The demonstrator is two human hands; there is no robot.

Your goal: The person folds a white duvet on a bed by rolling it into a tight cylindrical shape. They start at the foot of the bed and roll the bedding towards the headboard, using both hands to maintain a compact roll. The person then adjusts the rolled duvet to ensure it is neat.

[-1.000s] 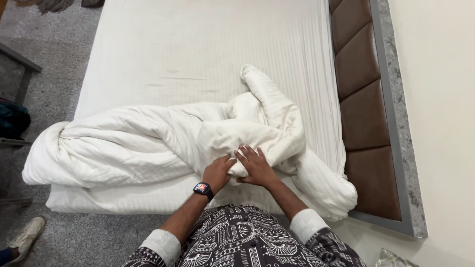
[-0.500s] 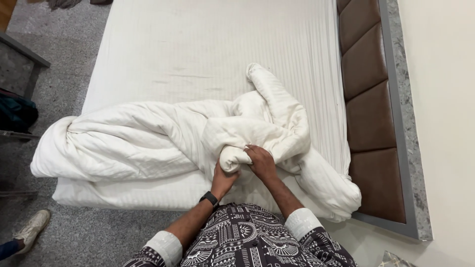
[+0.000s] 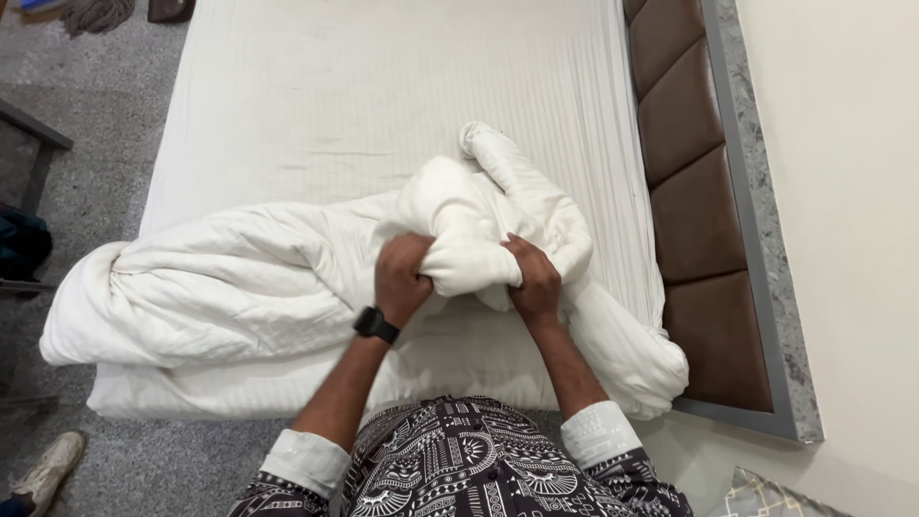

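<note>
A crumpled white duvet (image 3: 239, 287) lies across the near part of a bed with a white striped sheet (image 3: 383, 86). My left hand (image 3: 400, 276) and my right hand (image 3: 532, 278) both clutch a bunched fold of the duvet, lifted a little off the bed between them. A black watch (image 3: 375, 325) sits on my left wrist. The rest of the duvet trails left to the bed's corner and right toward the headboard.
A brown padded headboard (image 3: 689, 191) with a grey frame runs along the bed's right side, against a cream wall. Grey floor lies at the left, with a dark table leg (image 3: 38, 163), a bag (image 3: 19, 244) and a white shoe (image 3: 48, 469).
Both hands closed on a fold of the duvet and pulled it up and away from me; the bunch between them is now raised. The view has shifted closer.
</note>
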